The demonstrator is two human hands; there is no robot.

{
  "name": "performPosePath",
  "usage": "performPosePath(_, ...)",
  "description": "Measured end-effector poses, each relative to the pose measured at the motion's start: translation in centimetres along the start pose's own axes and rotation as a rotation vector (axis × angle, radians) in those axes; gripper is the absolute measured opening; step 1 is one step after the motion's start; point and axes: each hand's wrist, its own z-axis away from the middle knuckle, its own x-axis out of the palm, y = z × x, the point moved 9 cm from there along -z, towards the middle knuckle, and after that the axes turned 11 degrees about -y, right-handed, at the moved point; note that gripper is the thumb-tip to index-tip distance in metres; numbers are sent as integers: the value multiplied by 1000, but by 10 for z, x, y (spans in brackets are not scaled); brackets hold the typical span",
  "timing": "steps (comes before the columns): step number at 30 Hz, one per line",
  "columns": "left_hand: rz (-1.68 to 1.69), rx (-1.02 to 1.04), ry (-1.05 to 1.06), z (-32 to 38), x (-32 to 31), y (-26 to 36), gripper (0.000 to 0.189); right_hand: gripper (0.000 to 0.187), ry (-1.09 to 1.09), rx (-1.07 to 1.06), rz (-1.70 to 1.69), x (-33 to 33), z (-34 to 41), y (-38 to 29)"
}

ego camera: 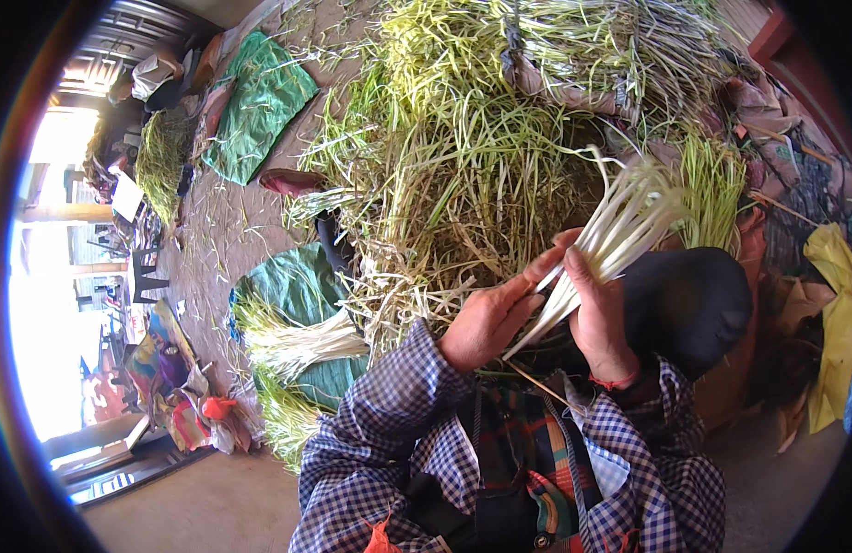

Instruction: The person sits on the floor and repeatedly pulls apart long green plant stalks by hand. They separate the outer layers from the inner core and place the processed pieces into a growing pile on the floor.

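Observation:
My right hand [598, 311] grips a bundle of long, pale white-stemmed stalks [630, 221] in front of my chest. The stalks slant up to the right, their tips slightly blurred. At the bundle's lower left side, my left hand [491, 318] has a pale stalk between thumb and fingers; some of its fingertips are behind the stems. Just beyond both hands spreads a large heap of green and yellowed stalks [460, 186], with dry brown matter mixed in. To the left, a sorted bunch of white-stemmed stalks [322, 345] lies on a green plastic sheet [294, 283].
A dark rounded shape [688, 304], perhaps my knee or foot, is beside my right hand. Another upright green bunch [709, 193] stands behind it. Yellow plastic [830, 325] hangs at far right. A second green sheet [260, 104] lies on the floor at upper left.

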Motion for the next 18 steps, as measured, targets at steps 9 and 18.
performPosePath(9,-809,-369,-84,-89,-59,-105,29,21,-101,-47,-567,-27,-9,-10)
performPosePath(18,-1324,-144,-223,-57,-68,-110,17,25,-266,47,-899,-15,-11,2)
